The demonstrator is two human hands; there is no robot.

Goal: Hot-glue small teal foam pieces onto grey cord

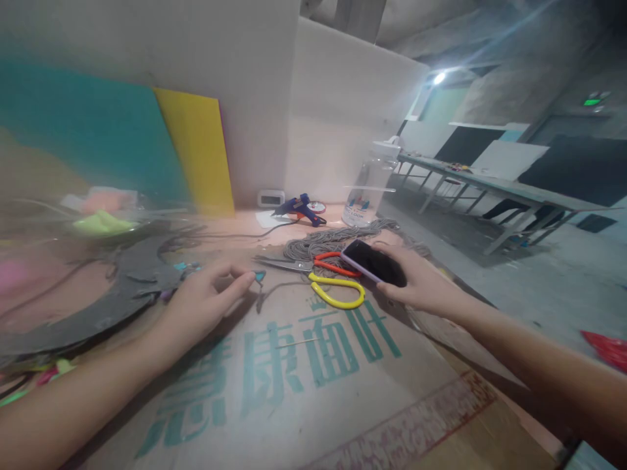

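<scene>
My left hand (pixel 215 294) pinches a small teal piece (pixel 259 277) between thumb and fingertips; a thin dark strand hangs below it. My right hand (pixel 409 277) grips a smartphone (pixel 375 262) in a pale purple case, its dark screen tilted upward. Between my hands lie scissors (pixel 306 266) with one red and one yellow handle, blades pointing left. The phone's near corner is over or against the red handle; I cannot tell which. A heap of grey cord (pixel 318 244) spreads behind the scissors and phone. Under everything is a cardboard sheet (pixel 313 405) with green printed characters.
At the back stand a blue glue gun (pixel 304 207), a small white digital device (pixel 271 198) and a clear bottle (pixel 365 189). A dark grey ring (pixel 132 287) lies left, blurred. A thin stick (pixel 297 343) rests on the cardboard. Another long table (pixel 490 183) stands beyond.
</scene>
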